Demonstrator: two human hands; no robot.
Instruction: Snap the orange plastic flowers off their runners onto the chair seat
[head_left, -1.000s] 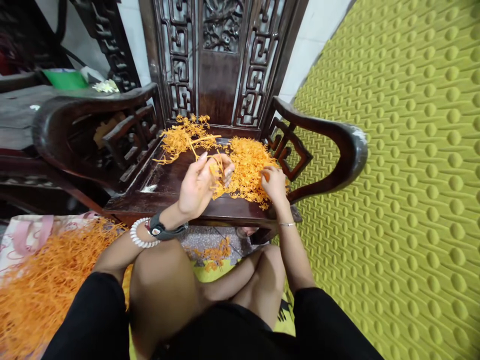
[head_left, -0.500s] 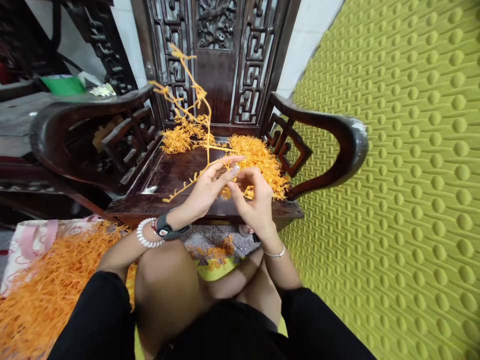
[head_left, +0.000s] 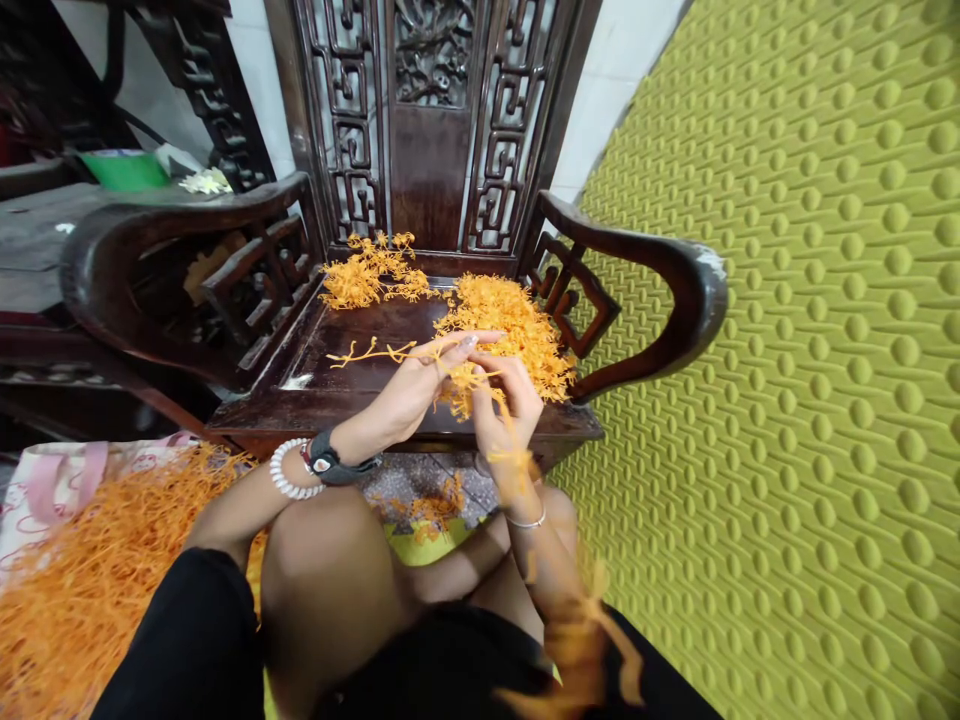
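Observation:
Above the seat, my left hand (head_left: 409, 395) is closed with its thumb against its fingers on an orange branched stem (head_left: 373, 352), whose thin end sticks out to the left. Close beside it, my right hand (head_left: 508, 405) pinches an orange strand at the fingertips. A blurred orange branched length (head_left: 512, 470) trails from there over my right wrist toward my lap. Small curly orange pieces (head_left: 461, 385) show between the two hands. Just behind the hands lies a large heap of curly orange pieces (head_left: 514, 325); a smaller orange cluster (head_left: 360, 275) sits at the back left of the seat.
The dark carved wooden chair (head_left: 431, 180) has curved armrests on both sides. A bag (head_left: 45, 500) with a big pile of orange stems (head_left: 127, 570) stands at lower left. Loose orange bits (head_left: 435, 505) lie on the floor. A green container (head_left: 127, 170) is at far left.
The long branched stem that stood up above my hands has swung down toward my body, across my right wrist. My hands stay close together over the seat.

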